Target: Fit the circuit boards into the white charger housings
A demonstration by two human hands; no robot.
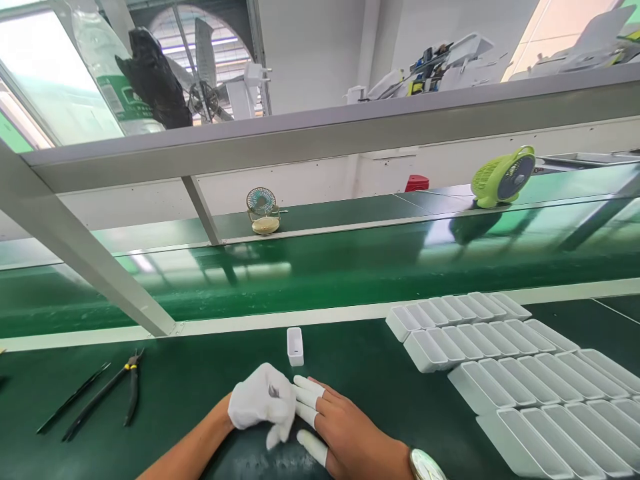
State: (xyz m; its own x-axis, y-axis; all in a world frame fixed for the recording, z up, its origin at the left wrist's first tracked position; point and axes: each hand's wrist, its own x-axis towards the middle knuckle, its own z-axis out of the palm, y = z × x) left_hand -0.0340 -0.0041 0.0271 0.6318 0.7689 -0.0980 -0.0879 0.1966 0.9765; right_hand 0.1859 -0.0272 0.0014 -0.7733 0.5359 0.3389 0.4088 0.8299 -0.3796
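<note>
Left hand (263,403): white glove with a dark mark on its back, fingers curled downward; whether they pinch anything cannot be told.
Right hand (345,427): white covers on thumb and several fingers; fingers stretched out, thumb standing apart, fingertips at the glove's edge.
Tweezers (73,398): slim, dark, lying slantwise at the left of the dark green bench top (190,387); no lettering legible.
Pliers (133,383): black handles with yellow bands, just right of the tweezers, handles spread; no maker's name legible.
Bottle (120,93): clear plastic, upper shelf; green label with pale print, too small and slanted to read.
Black bag (160,87): crumpled, against the bottle.
Large fan (205,50): grey blades, before a round barred opening.
Plug (251,77): white, two pins, over the shelf edge.
Small fan (261,202): round, blue-green blades, pale base, on the ledge beyond.
White box (296,360): open-topped, narrow, single, on the bench just beyond the hands, apart from both; a small dark mark inside, unreadable.
Red object (417,183): on the far ledge, kind unclear.
Wristwatch (427,465): right wrist, pale dial, cut by the lower edge; markings illegible.
Heap of parts (440,70): white, black and yellow pieces, upper shelf.
Lime-green fan (493,180): dark hub, on the far ledge; any badge unreadable.
White bins (525,377): open-topped, side by side in four rows, right of the hands.
</note>
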